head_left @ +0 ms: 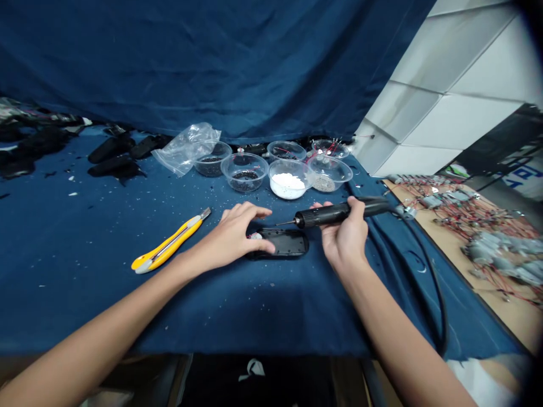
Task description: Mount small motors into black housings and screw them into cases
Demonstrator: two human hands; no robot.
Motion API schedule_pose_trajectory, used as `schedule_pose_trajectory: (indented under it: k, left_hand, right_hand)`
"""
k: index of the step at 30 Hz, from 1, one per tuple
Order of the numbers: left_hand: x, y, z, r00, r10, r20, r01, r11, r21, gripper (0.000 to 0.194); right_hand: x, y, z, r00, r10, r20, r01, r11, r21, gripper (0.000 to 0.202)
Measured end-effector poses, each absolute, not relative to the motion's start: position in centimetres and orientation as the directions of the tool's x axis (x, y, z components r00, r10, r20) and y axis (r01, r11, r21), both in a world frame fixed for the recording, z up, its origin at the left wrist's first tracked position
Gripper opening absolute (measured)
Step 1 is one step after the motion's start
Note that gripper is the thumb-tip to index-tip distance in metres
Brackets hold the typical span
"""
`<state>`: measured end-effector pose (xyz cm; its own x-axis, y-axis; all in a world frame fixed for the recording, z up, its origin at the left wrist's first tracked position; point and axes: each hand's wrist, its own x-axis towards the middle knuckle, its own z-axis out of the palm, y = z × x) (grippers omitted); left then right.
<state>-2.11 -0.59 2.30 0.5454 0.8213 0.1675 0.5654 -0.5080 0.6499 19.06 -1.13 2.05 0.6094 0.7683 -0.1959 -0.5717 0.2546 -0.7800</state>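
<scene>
Blue tabletop: case, long axis 9-to-3 o'clock, nearer spread left grip; right grip clasps screwdriver pointing to 9.

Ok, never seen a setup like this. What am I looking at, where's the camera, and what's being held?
No robot here: just a person's two bare hands, seen from a head-worn camera looking forward and down. It's a single view. The right hand holds a black corded electric screwdriver, bit pointing left. The left hand has its fingers spread at the left end of a black plastic shell; firm contact is unclear. On the blue cloth lie a yellow utility knife, a clear plastic bag and six clear tubs.
</scene>
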Motion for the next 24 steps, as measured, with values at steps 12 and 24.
schedule_pose_trajectory:
  k: [12, 24]
  left_hand:
    - [-1.3, -0.8, 0.7, 0.599, 0.800, 0.043, 0.630, -0.504, 0.591, 0.062]
    - [-1.7, -0.6, 0.0, 0.628, 0.771, 0.102, 0.598, -0.563, 0.571, 0.061]
  right_hand:
    - [18.4, -1.2, 1.3, 0.720, 0.654, 0.234, -0.129, 0.457, -0.880, 0.022]
    - [17.4, -2.1, 2.9, 0.679, 0.646, 0.348, -0.002, 0.476, -0.879, 0.011]
